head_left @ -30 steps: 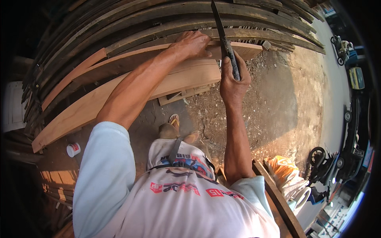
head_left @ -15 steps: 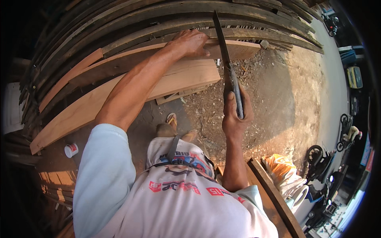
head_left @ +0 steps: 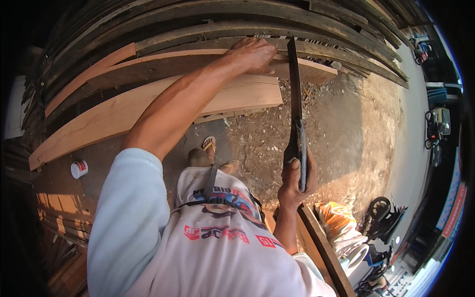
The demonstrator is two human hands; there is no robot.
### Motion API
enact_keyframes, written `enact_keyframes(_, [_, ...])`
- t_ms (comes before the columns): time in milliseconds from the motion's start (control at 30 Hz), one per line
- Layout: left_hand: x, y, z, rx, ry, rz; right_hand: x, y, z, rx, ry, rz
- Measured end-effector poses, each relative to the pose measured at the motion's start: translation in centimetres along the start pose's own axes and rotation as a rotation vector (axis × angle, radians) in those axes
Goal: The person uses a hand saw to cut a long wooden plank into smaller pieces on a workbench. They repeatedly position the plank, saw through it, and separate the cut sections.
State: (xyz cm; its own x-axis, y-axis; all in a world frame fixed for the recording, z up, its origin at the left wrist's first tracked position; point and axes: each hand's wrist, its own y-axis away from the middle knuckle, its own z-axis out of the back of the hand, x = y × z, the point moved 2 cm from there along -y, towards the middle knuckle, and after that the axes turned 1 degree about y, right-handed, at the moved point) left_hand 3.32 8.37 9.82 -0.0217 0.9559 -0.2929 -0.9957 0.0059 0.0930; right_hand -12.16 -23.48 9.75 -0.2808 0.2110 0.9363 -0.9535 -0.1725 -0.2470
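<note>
My right hand (head_left: 297, 180) is wrapped round the handle of a handsaw (head_left: 295, 86), whose blade points away from me. The blade's far part crosses a reddish-brown wooden board (head_left: 314, 73) near its right end; whether the teeth have cut into it I cannot tell. My left hand (head_left: 255, 54) grips the upper edge of this board just left of the blade, its fingers partly hidden behind the wood. Nearer to me lies a second, paler plank (head_left: 247, 94), its right end short of the saw.
Long weathered timbers (head_left: 227, 32) are stacked beyond the boards. A white tub (head_left: 79, 169) stands at the left. Wood chips litter the ground (head_left: 316, 128). At the lower right are a wooden beam (head_left: 324, 250) and an orange-and-white sack (head_left: 336, 220), with motorcycles (head_left: 386, 213) farther right.
My right hand has drawn the saw back toward me, and its blade stands more upright in view. My left hand still grips the board. The whole view has shifted slightly.
</note>
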Motion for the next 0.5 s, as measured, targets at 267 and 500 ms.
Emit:
enact_keyframes(267, [-0.2,-0.7,0.1,-0.027,-0.041,-0.093,1.0,-11.1,-6.8,-0.034,0.062,0.101])
enact_keyframes(500, [0.1,0.4,-1.5,0.077,-0.024,-0.032,0.8,1.6,1.1,-0.022,0.082,0.048])
